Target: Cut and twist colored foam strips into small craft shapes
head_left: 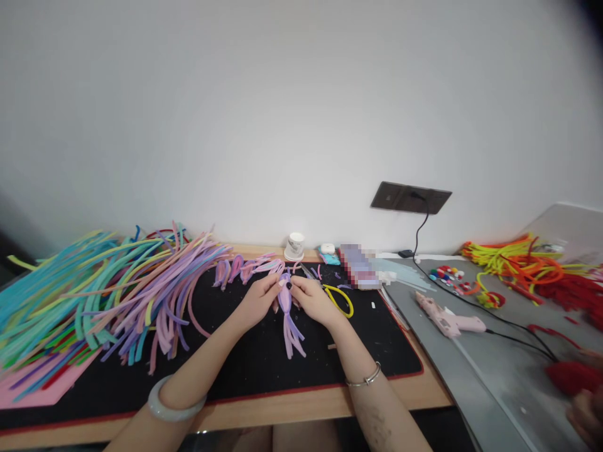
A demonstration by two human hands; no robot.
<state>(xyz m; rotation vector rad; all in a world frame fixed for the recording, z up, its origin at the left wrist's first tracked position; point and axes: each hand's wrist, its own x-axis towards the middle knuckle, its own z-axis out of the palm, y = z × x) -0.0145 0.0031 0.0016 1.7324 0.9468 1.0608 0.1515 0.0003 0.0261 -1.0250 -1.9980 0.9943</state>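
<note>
Between my hands is a figure of lilac and pink pipe cleaners [286, 301], pinched in below the middle, with loose ends spreading downward. A small black round piece [289, 285] shows near its top, between my thumbs. My left hand [261, 298] closes on the figure's left side. From the right, my right hand [311, 300] grips it too, its thumb beside the black piece. Several fingers are hidden behind the figure. Just right of my right hand lie scissors with yellow handles [349, 307], partly covered. Other bent pink and lilac pipe cleaner pieces [235, 271] lie beyond my left hand.
A large pile of coloured pipe cleaners [127, 289] covers the left of the black mat [226, 351]. Behind stand a paper cup [295, 245] and a white case [327, 249]. On the grey table at right lie a pink glue gun [450, 320], its cord, pompoms [445, 273] and another person's hand [586, 408].
</note>
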